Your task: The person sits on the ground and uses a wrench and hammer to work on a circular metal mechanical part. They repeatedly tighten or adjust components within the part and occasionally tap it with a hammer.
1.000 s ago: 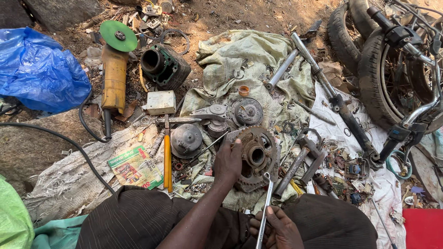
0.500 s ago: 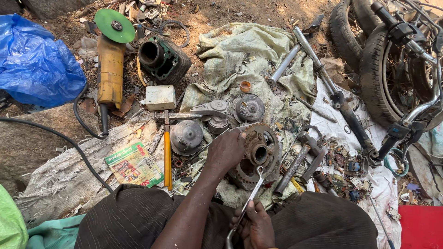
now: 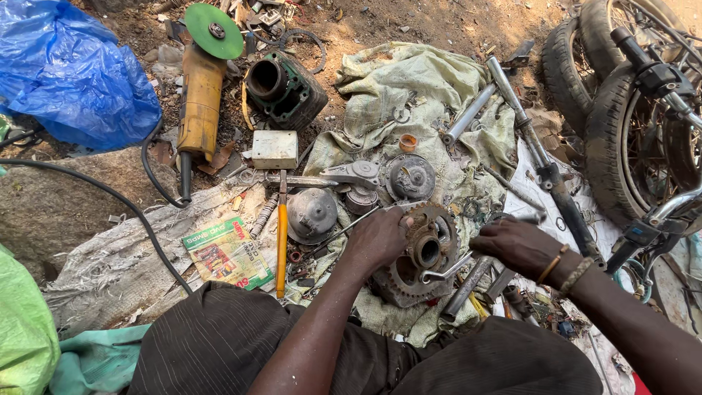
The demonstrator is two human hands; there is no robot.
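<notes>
I sit on the ground over a dirty cloth (image 3: pixel 409 88) strewn with engine parts. My left hand (image 3: pixel 376 238) grips the left rim of a rusty round toothed assembly (image 3: pixel 428 252) lying on the cloth in front of me. My right hand (image 3: pixel 515 245) reaches in from the right and holds the handle of a metal wrench (image 3: pixel 447 269), whose head sits against the hub at the middle of the assembly. A domed metal cover (image 3: pixel 312 214) and a round plate (image 3: pixel 409 178) lie just beyond my left hand.
A yellow angle grinder (image 3: pixel 201 95) with a green disc, an engine cylinder (image 3: pixel 284 86), a small white box (image 3: pixel 275 148) and a yellow-handled hammer (image 3: pixel 281 234) lie at left. Fork tubes (image 3: pixel 541 157) and motorcycle wheels (image 3: pixel 621 139) are at right. A blue plastic bag (image 3: pixel 69 73) is far left.
My right hand has moved from near my lap out to the right of the toothed assembly, bringing the wrench up to its hub. My left hand stays on the assembly.
</notes>
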